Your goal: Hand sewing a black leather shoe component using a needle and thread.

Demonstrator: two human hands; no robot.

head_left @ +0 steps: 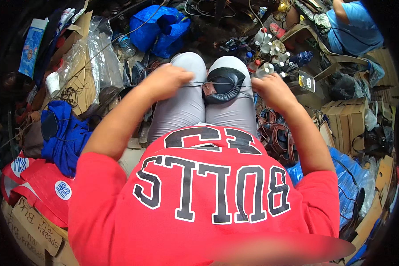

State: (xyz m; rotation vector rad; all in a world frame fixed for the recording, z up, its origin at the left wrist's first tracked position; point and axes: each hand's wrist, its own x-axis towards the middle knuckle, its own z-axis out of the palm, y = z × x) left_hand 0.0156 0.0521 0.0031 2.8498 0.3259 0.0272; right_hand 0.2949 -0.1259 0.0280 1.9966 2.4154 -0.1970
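Observation:
A black shoe [228, 91] with a gathered edge and a brown patch rests on my right thigh, close to the knee. A thin dark cord [196, 83] is drawn out from it to both sides. To the left of the shoe, beside my left knee, my left hand [173, 81] is closed with the cord running into its fingers. Beyond my right leg, my right hand [272, 90] is also closed, at the cord's other side. Neither hand touches the shoe itself. Whether a tool is inside either fist is hidden.
Ahead on the right stand several bottles [266, 69]. A blue plastic bag [157, 29] lies beyond my left knee. Cardboard [82, 91] and a blue cloth [64, 137] are at left, stacked cardboard [348, 119] at right. Another person in a blue shirt [354, 29] is at far right.

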